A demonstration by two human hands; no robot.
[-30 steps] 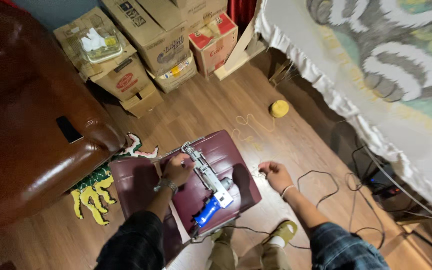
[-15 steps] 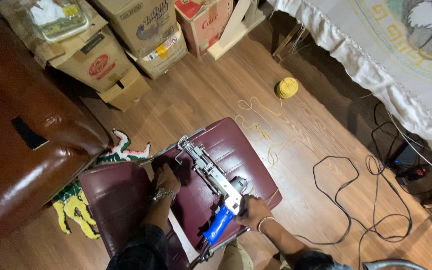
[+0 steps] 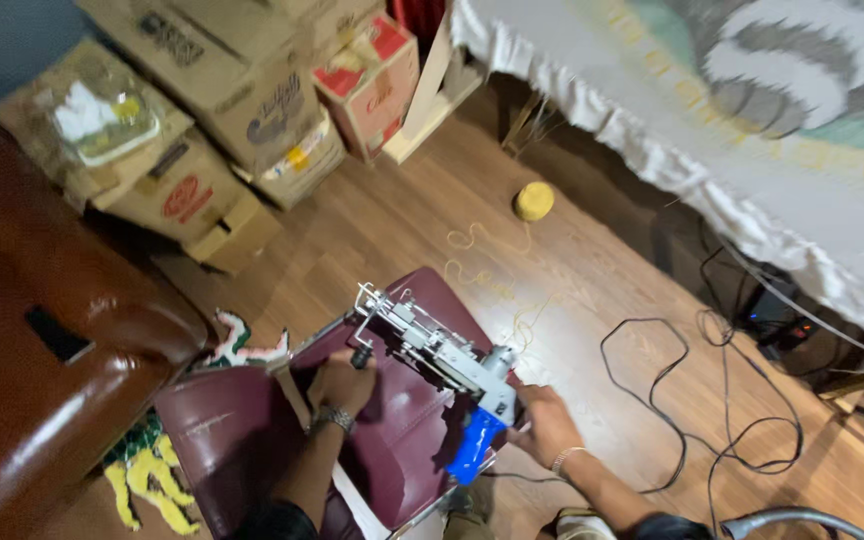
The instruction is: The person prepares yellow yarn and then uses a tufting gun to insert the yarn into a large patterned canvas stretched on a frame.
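A tufting gun (image 3: pixel 442 362) with a grey metal body and a blue handle (image 3: pixel 470 448) lies tilted over a dark red leather stool (image 3: pixel 407 440). My left hand (image 3: pixel 344 382) is closed around the black front grip of the gun. By the motor end, my right hand (image 3: pixel 544 425) touches the gun's rear, just right of the blue handle. Thin yellow yarn (image 3: pixel 497 285) runs across the floor from the gun to a yellow yarn ball (image 3: pixel 534 201).
A brown leather armchair (image 3: pixel 42 370) fills the left. Cardboard boxes (image 3: pixel 222 110) are stacked at the top. A frame with tufted cloth (image 3: pixel 752 130) stands at the right, black cables (image 3: pixel 712 400) looped on the wooden floor below it. A green and yellow tufted piece (image 3: pixel 147 475) lies at lower left.
My right hand moved from the bare floor over to the rear of the gun. The view shifted and drew closer. My left hand kept its hold on the front grip.
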